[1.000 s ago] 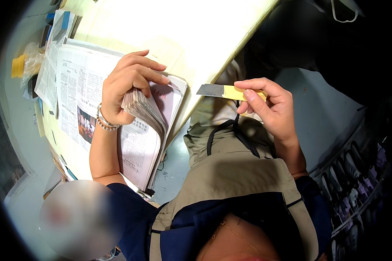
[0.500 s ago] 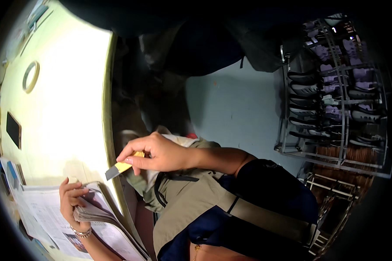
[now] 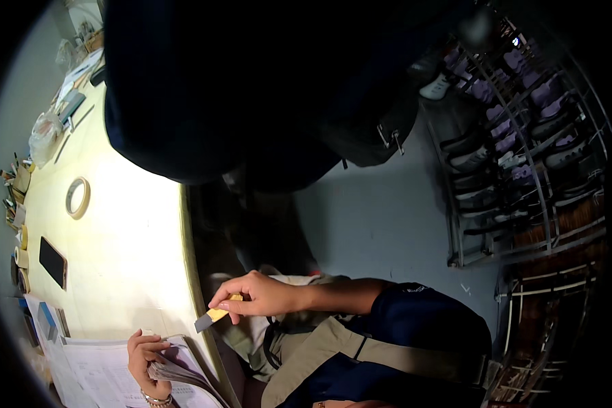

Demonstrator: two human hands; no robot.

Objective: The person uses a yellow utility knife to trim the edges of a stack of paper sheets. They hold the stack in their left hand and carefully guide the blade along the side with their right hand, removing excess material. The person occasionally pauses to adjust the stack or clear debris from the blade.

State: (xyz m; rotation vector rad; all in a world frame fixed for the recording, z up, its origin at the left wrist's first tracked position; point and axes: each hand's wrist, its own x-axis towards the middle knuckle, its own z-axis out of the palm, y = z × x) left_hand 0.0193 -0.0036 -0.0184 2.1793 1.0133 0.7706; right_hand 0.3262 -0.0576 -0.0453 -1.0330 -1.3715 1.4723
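My right hand (image 3: 268, 298) is closed round a utility knife (image 3: 217, 315) with a yellow handle. Its wide grey blade points down and left, beside the table's edge. At the lower left, my left hand (image 3: 148, 360), a bracelet on its wrist, has its fingers curled over the folded edge of a newspaper (image 3: 105, 370) with printed pages. That newspaper lies on the pale table (image 3: 132, 272), near its edge. A small gap separates the blade from my left fingers.
A tape roll (image 3: 79, 198) and a dark phone (image 3: 53, 262) lie on the table. Pen holders (image 3: 17, 190) and a plastic bag (image 3: 45, 136) line its far side. A person in dark clothes (image 3: 265, 95) stands close by. At right is a rack of shoes (image 3: 523, 149).
The view has shifted, so the table, both hands and the rack sit lower in the picture, and more of the table's far end shows. Both hands keep their holds.
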